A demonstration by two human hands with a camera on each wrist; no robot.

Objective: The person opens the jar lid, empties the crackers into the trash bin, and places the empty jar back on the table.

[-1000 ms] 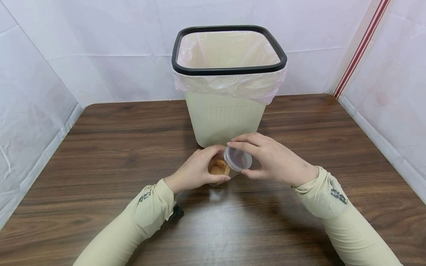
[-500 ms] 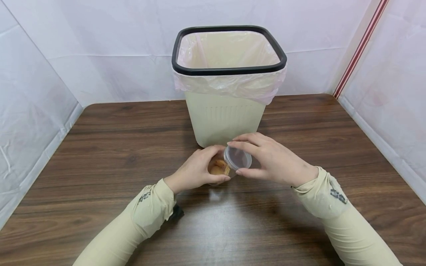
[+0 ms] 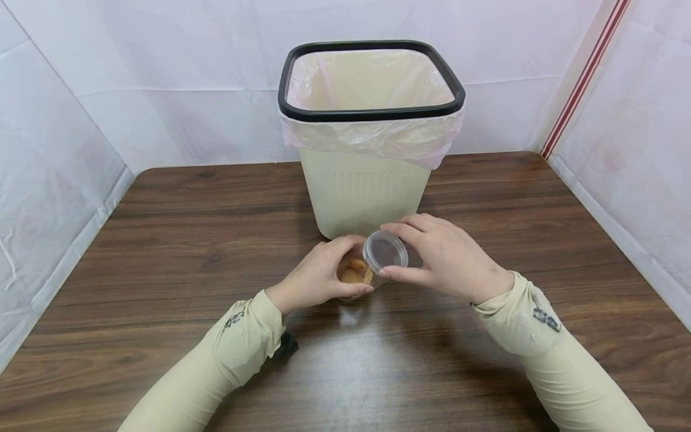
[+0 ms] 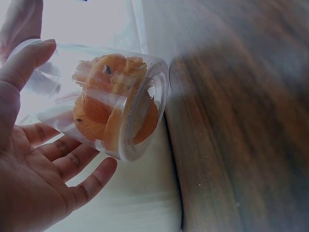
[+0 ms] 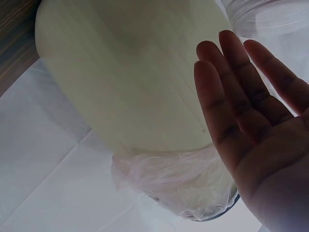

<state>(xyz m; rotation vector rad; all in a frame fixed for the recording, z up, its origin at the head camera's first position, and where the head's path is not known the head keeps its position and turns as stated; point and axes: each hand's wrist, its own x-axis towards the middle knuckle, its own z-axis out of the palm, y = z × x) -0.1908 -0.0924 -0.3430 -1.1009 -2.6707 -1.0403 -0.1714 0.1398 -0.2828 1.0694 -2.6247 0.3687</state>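
A clear plastic jar [image 4: 108, 104] with pieces of orange peel [image 4: 99, 111] inside leans to the right, the edge of its base at the table. My left hand [image 3: 318, 273] holds it round the side, the thumb across the near wall. At the jar's upper end is a clear round lid [image 3: 385, 252]. Thumb and forefinger of my right hand [image 3: 442, 255] lie on opposite sides of that lid's rim. The other right fingers [image 5: 217, 96] stretch out straight beside the bin in the right wrist view.
A cream waste bin [image 3: 367, 198] with a black rim [image 3: 372, 116] and a pale pink liner [image 3: 372, 141] stands just behind the jar. The brown wooden table [image 3: 216, 258] is bounded by white sheeting [image 3: 189, 90].
My right thumb has slid left along the lid's lower edge, and the right forefinger has shifted right along its upper edge. The left hand and jar stay in place.
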